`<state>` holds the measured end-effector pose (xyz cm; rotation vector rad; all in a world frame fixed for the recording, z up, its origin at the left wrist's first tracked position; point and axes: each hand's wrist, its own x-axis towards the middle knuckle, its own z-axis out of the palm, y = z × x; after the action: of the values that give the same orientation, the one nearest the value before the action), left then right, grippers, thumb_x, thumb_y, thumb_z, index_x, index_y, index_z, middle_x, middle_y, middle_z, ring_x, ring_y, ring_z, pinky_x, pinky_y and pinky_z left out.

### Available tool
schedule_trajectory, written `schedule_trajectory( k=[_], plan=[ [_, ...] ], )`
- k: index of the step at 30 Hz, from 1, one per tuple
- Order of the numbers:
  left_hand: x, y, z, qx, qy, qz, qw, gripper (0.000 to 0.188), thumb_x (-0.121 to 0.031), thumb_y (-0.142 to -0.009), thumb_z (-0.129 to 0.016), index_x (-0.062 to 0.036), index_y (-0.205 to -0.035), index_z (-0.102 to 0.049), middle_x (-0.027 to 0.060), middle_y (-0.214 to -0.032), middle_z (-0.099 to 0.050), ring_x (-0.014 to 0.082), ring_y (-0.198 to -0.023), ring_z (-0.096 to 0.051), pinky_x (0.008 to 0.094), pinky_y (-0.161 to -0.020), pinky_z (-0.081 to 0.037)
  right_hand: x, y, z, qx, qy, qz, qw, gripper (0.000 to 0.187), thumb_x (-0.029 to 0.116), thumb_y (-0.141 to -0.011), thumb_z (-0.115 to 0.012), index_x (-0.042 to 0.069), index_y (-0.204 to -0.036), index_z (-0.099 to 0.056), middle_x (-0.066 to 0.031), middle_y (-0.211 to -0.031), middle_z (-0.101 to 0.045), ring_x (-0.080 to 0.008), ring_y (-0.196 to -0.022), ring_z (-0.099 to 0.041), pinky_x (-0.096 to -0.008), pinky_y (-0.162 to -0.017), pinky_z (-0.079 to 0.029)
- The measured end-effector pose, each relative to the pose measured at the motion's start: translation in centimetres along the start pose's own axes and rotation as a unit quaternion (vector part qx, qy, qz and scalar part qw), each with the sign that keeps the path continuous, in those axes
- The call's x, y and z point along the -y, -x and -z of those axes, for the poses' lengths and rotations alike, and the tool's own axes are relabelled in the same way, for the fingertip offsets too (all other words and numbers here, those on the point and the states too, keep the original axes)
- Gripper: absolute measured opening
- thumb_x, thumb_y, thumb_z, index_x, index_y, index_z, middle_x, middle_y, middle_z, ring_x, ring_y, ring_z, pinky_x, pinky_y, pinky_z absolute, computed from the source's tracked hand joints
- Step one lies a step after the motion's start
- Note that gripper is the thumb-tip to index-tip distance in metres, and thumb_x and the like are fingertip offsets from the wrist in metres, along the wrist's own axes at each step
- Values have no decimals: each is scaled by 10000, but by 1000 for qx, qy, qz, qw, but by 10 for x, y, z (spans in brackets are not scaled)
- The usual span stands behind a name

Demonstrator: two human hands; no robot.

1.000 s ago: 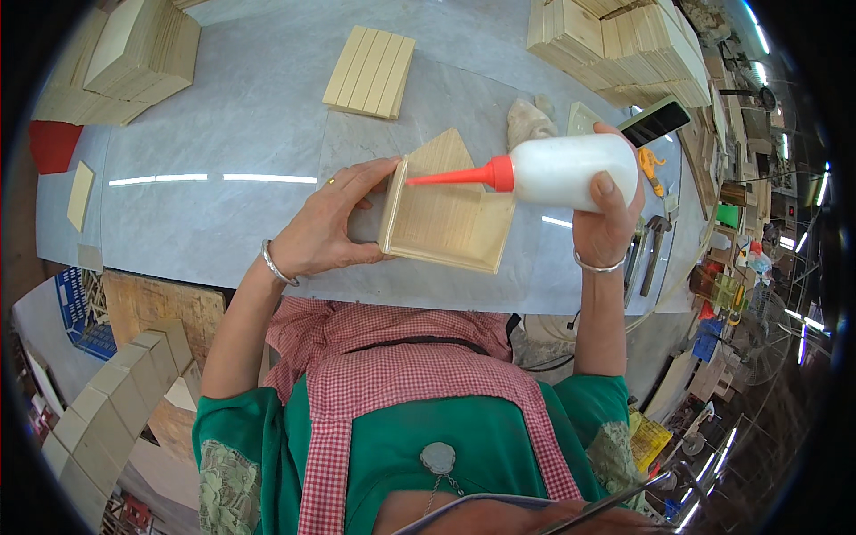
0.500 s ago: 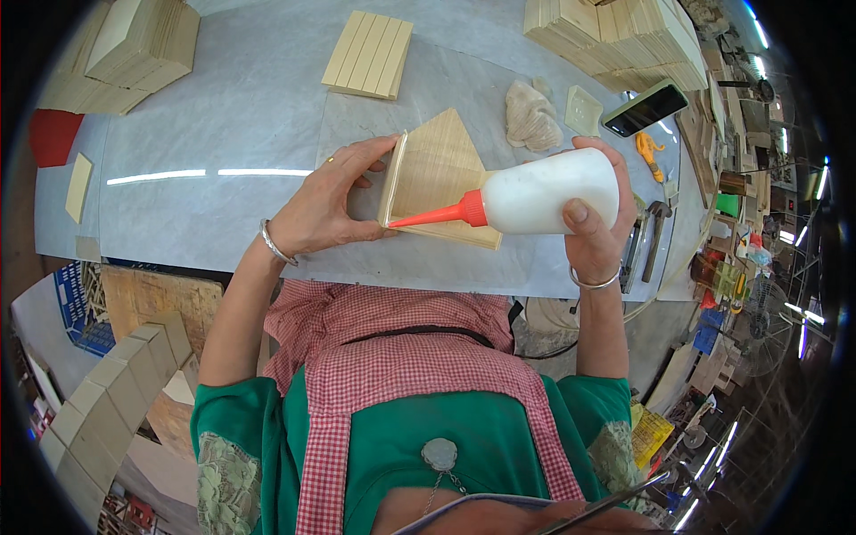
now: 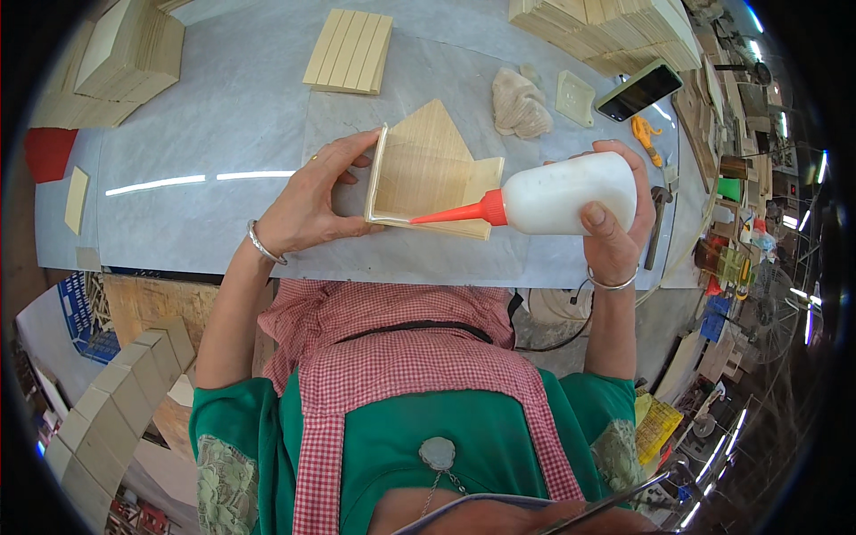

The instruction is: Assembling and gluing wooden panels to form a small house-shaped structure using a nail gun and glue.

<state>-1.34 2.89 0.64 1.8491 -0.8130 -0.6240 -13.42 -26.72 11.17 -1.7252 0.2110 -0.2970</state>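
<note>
My left hand (image 3: pixel 314 198) grips the left side of a small wooden box frame (image 3: pixel 426 165), its thumb at the near corner and its fingers at the far end. The frame has a pointed, house-shaped panel and low side walls. My right hand (image 3: pixel 613 218) is wrapped round a white glue bottle (image 3: pixel 566 194) lying sideways, its red nozzle (image 3: pixel 450 211) pointing left. The nozzle tip rests at the near wall's edge. A whitish line of glue shows along the left and near edges.
Slatted wooden panels (image 3: pixel 349 52) lie beyond the box. Stacks of wooden boards (image 3: pixel 134 53) stand far left and far right (image 3: pixel 615 31). A crumpled cloth (image 3: pixel 521 104), a pale dish (image 3: pixel 575 98), a phone (image 3: pixel 638 91), an orange tool (image 3: pixel 646 140) and a hammer (image 3: pixel 657 227) lie to the right.
The bottle's nozzle has moved right along the near edge, away from the left corner. A whitish line now shows behind it. The box and left hand sit slightly further left in view.
</note>
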Motion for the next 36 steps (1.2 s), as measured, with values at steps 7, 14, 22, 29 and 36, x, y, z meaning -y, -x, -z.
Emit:
schedule_trajectory(
  k=[7,14,22,29,36],
  plan=[
    [0,0,-1,-5,-20,1,1000,1014,-312,-563,-862,-153,-1427,-354,99,-1326,-488,233,-1131,-533,359,-930,-477,-1,13,28,-22,16,7,1000,693,267,-660,-834,-2,-1210,-509,-53,-1035,-554,-132,-929,-556,-253,-825,-444],
    [2,0,0,-7,-17,-7,1000,1004,-321,-567,-860,-119,-1418,-367,102,-1303,-503,230,-1133,-533,355,-920,-474,2,29,46,-45,28,0,999,694,276,-662,-826,-7,-1210,-506,-55,-1034,-551,-139,-931,-558,-263,-831,-447],
    [3,-2,-1,-5,-19,-8,1000,1013,-324,-551,-867,-116,-1411,-373,92,-1300,-508,233,-1129,-531,354,-921,-471,5,39,60,-70,34,-4,997,695,274,-659,-826,-7,-1209,-507,-50,-1045,-546,-130,-921,-556,-253,-824,-447],
    [7,-1,-3,-7,-28,2,1000,1028,-323,-538,-874,-132,-1414,-373,89,-1308,-508,234,-1144,-521,346,-938,-457,-5,32,65,-72,11,-4,997,679,258,-667,-822,-6,-1210,-510,-41,-1031,-553,-122,-913,-554,-248,-812,-446],
    [3,-2,-1,-4,-9,5,1000,1011,-317,-555,-869,-111,-1411,-374,96,-1316,-499,237,-1155,-514,350,-943,-454,-3,19,63,-90,23,13,996,682,282,-667,-830,0,-1203,-517,-40,-1023,-555,-119,-908,-550,-245,-808,-441]
  ],
)
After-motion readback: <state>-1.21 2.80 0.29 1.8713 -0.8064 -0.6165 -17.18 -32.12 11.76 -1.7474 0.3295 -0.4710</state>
